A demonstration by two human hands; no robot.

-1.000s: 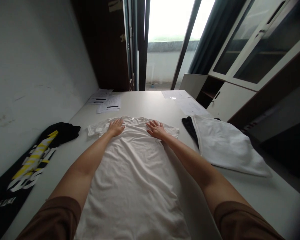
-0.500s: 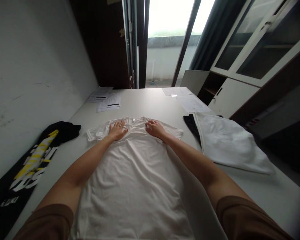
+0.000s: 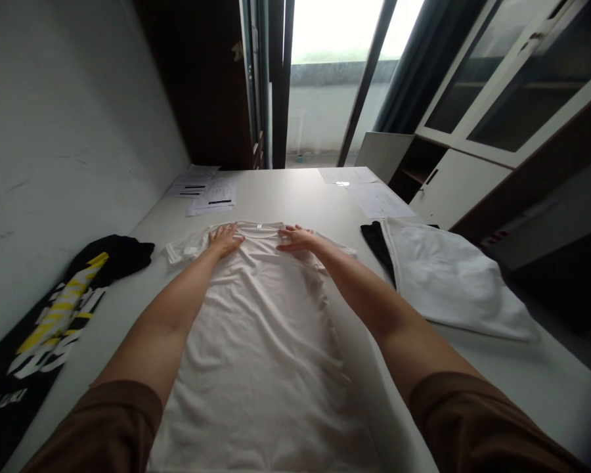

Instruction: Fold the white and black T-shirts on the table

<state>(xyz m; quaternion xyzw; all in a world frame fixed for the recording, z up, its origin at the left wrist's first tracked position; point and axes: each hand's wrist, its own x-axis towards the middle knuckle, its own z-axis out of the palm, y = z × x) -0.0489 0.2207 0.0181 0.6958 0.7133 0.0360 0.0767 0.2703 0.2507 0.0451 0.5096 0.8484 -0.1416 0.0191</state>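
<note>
Shirt [image 3: 266, 335], white and creased, lies spread on the pale table [image 3: 276, 192] before me, collar [image 3: 259, 227] toward the bright window [image 3: 332, 39]. My left hand [image 3: 222, 242] and right hand [image 3: 298, 239] rest on it either side of the neckline, fingers extended, nothing visibly pinched or clenched. By my reading, the step in hand is flattening the chest and shoulders; folds down the body suggest there is more to smooth. The next move calls, I judge, for light, even pressure outward from the collar, palms low so the fabric slides flat without bunching. Whether my right fingertips press or merely graze the fabric I cannot tell. My right forearm [image 3: 362, 289] hides part of the sleeve [image 3: 342, 247] and side beneath it, and the lower end runs to the frame's bottom edge, leaving the hem uncertain. At left, a black garment [image 3: 128, 253] with yellow and white print is cut off; at right, a folded white cloth [image 3: 438, 276] covers most of a dark cloth [image 3: 375, 242] whose shape I cannot make out. Writing on the papers [image 3: 209, 205] beyond is too small to read
</note>
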